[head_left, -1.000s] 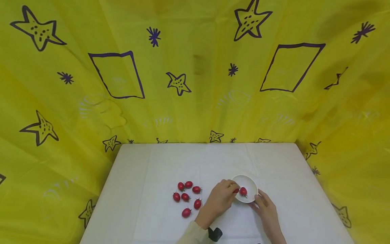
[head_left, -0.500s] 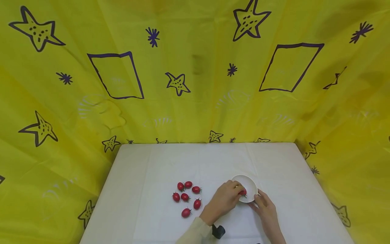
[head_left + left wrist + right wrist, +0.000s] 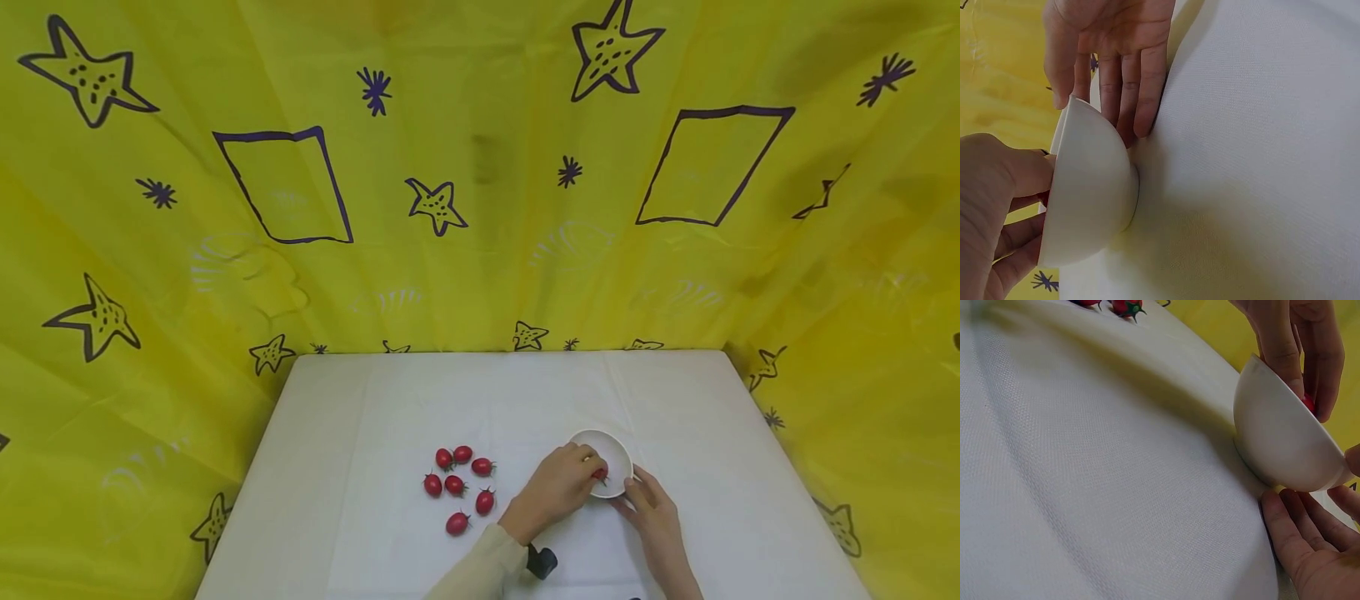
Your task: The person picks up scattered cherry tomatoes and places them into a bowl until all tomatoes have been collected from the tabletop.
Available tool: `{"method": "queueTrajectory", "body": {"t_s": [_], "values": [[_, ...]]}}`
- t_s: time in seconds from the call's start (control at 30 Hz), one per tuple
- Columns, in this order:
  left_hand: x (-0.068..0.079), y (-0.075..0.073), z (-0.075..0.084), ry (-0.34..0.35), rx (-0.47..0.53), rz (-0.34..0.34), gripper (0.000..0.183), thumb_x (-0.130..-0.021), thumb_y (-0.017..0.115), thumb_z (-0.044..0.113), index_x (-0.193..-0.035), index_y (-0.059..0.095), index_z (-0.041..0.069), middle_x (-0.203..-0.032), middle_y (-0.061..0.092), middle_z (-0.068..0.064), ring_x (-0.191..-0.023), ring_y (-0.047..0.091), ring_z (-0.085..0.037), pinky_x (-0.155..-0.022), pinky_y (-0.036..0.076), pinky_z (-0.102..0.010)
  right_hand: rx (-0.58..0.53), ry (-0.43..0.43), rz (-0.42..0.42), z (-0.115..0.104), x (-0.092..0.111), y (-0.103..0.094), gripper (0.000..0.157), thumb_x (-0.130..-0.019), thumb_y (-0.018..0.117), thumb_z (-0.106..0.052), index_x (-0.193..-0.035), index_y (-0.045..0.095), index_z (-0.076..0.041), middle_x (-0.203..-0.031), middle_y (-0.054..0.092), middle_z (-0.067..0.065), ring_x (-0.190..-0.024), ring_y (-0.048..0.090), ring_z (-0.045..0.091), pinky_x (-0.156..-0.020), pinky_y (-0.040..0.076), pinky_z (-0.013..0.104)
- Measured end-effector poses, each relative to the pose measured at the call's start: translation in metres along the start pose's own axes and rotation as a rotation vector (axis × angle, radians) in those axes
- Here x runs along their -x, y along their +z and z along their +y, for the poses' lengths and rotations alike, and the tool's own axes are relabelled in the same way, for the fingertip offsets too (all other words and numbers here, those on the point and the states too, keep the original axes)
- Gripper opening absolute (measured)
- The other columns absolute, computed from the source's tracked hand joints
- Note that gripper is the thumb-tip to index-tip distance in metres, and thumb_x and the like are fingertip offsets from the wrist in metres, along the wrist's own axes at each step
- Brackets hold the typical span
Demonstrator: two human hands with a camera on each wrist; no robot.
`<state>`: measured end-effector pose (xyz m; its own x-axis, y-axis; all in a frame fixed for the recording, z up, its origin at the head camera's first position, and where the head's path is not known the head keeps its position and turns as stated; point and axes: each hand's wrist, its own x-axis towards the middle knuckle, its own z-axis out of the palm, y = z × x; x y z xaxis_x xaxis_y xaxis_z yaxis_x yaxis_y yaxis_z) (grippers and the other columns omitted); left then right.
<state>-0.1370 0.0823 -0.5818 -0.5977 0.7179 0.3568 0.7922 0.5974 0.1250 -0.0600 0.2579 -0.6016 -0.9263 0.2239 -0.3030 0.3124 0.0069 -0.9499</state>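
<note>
My left hand (image 3: 561,482) reaches over the left rim of a small white bowl (image 3: 619,460), its fingers curled down inside. Red of a cherry tomato (image 3: 600,473) shows at the fingertips in the head view. Red also peeks between thumb and fingers in the left wrist view, the rest hidden by the hand and the bowl wall. With the thumb on the rim and the fingers low beneath its side, my right hand (image 3: 654,518) holds the bowl (image 3: 1285,434) from the right. How many tomatoes lie inside cannot be seen.
Several cherry tomatoes (image 3: 454,485) with green stems lie loose left of the left hand. A black object (image 3: 542,562) sits by the left sleeve. White cloth covers the table (image 3: 420,392), and a yellow patterned curtain (image 3: 480,275) surrounds its back and sides.
My left hand has moved a little right and deeper into the bowl, carrying a cherry tomato in and covering most of the one seen there earlier. My right hand and the bowl stay put.
</note>
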Motion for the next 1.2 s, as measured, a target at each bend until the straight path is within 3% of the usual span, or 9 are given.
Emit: {"method": "queueTrajectory", "body": {"t_s": [0.27, 0.5, 0.8, 1.2], "values": [[-0.009, 0.004, 0.006, -0.063, -0.030, -0.015, 0.013, -0.096, 0.072, 0.018, -0.108, 0.074, 0.021, -0.101, 0.070, 0.008, -0.088, 0.063, -0.008, -0.076, 0.051, -0.015, -0.015, 0.001, 0.008, 0.002, 0.000, -0.001, 0.059, -0.111, 0.052, -0.028, -0.158, 0.033, 0.002, -0.156, 0.041, 0.035, -0.101, 0.063, -0.014, -0.095, 0.059, 0.021], [-0.013, 0.000, 0.011, -0.102, -0.048, -0.036, 0.013, -0.092, 0.075, 0.015, -0.104, 0.074, 0.021, -0.097, 0.069, 0.007, -0.085, 0.062, -0.010, -0.072, 0.051, -0.015, -0.027, 0.014, 0.007, 0.001, -0.001, -0.001, 0.059, -0.111, 0.051, -0.027, -0.158, 0.032, 0.002, -0.160, 0.036, 0.036, -0.100, 0.061, -0.016, -0.096, 0.059, 0.021], [-0.017, 0.004, 0.014, -0.148, -0.056, -0.140, 0.019, -0.090, 0.079, 0.016, -0.107, 0.075, 0.023, -0.097, 0.070, 0.007, -0.084, 0.062, -0.009, -0.072, 0.049, -0.016, -0.013, 0.028, -0.004, 0.001, -0.001, -0.001, 0.062, -0.111, 0.050, -0.031, -0.160, 0.029, 0.001, -0.162, 0.034, 0.034, -0.099, 0.058, -0.020, -0.097, 0.058, 0.021], [-0.021, 0.002, 0.015, -0.126, -0.061, -0.155, 0.018, -0.086, 0.081, 0.015, -0.102, 0.075, 0.023, -0.092, 0.073, 0.008, -0.083, 0.064, -0.007, -0.072, 0.051, -0.016, -0.022, 0.030, -0.006, 0.001, -0.001, -0.001, 0.062, -0.111, 0.049, -0.031, -0.159, 0.030, 0.002, -0.162, 0.034, 0.034, -0.100, 0.058, -0.019, -0.098, 0.058, 0.022]]}}
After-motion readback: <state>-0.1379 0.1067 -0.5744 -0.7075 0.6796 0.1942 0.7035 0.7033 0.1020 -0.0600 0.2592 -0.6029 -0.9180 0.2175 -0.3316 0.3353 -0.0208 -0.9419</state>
